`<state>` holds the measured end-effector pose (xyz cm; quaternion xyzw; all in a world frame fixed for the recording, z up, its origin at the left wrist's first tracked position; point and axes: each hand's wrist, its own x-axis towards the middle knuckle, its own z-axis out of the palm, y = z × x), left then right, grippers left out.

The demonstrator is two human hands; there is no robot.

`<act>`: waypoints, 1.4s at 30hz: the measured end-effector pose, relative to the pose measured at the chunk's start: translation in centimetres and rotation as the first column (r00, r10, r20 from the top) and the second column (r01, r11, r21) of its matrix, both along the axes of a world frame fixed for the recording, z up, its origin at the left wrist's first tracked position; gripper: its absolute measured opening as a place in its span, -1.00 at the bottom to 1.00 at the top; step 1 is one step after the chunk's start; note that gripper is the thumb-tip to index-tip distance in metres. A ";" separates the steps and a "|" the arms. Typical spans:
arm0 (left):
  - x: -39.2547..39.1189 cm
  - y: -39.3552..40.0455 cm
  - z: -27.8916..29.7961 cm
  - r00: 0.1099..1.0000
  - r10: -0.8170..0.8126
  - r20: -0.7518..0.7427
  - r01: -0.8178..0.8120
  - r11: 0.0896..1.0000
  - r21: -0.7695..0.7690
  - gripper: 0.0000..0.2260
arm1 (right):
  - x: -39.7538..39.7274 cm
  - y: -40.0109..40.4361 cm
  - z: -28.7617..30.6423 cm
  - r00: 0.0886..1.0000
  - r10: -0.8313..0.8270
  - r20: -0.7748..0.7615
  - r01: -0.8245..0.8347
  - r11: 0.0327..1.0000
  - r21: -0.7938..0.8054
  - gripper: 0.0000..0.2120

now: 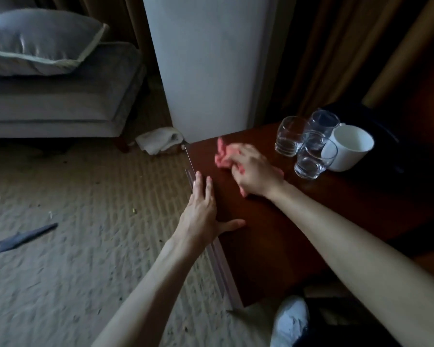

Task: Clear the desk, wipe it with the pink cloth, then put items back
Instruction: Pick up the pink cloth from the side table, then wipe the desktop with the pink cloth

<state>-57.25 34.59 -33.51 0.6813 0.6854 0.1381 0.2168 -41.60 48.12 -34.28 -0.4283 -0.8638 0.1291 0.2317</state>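
Note:
The dark wooden desk [266, 236] fills the right half of the view, with a glass top whose edge runs along its left side. My right hand [253, 171] lies on the pink cloth [223, 155] near the desk's far left corner; its fingers curl into the cloth, which is blurred. My left hand [203, 209] rests flat on the desk's left edge, fingers straight and thumb spread. Behind the right hand stand three clear glasses [308, 156] and a white mug [348, 147].
A black object [386, 136] sits at the desk's back right. A white pillar [211, 66] stands behind the desk. On the carpet lie a white towel [161, 142] and a dark strip [18, 241]. A grey sofa [55, 96] stands at left. My white shoe [288, 321] shows below.

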 end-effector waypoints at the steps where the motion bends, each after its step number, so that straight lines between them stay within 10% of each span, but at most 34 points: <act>1: 0.0 0.1 0.2 1.000 -0.012 -0.007 0.012 1.000 -0.009 0.21 | -1.1 1.1 0.1 0.995 -0.099 -0.006 0.099 0.995 0.010 -0.72; 10: -0.2 0.0 0.9 1.000 -0.012 -0.022 0.010 0.996 -0.085 0.24 | 2.8 -9.7 0.3 0.998 -0.022 -0.063 0.023 1.000 0.020 -0.70; 14: 0.4 -0.1 1.8 0.989 0.005 -0.147 -0.021 0.994 -0.110 0.24 | 4.2 -13.4 -0.3 0.947 -0.286 -0.148 0.291 0.957 0.012 -0.69; 18: 1.2 0.3 4.0 0.923 -0.027 -0.383 -0.053 0.979 -0.197 0.25 | 5.7 -20.1 0.4 0.984 -0.175 -0.046 0.174 0.985 -0.023 -0.63; 22: 4.6 -1.6 8.5 0.834 -0.184 -0.520 0.037 0.959 -0.281 -0.16 | 8.3 -21.1 3.8 0.997 -0.071 0.029 0.076 0.952 -0.297 -0.72; 26: 10.6 -4.7 15.0 0.935 -0.225 -0.274 0.205 0.974 -0.101 -0.64 | 12.3 -21.8 12.9 0.993 -0.070 0.091 0.096 0.942 -0.323 -0.82; 31: 15.9 -9.2 20.7 0.929 -0.289 0.231 0.187 0.905 0.382 -0.54 | 19.9 -24.9 26.4 0.981 -0.180 0.069 0.182 0.983 -0.023 -0.74; 34: 20.9 -10.9 22.5 0.869 -0.415 0.270 0.250 0.839 0.484 -0.53 | 26.1 -28.7 31.8 0.948 -0.305 0.087 0.298 0.951 0.081 -0.73; 42: 32.7 -10.1 20.5 0.764 -0.321 0.560 0.157 0.934 0.321 -0.50 | 35.6 -35.3 27.2 0.810 -0.583 -0.058 0.585 0.811 0.022 -0.73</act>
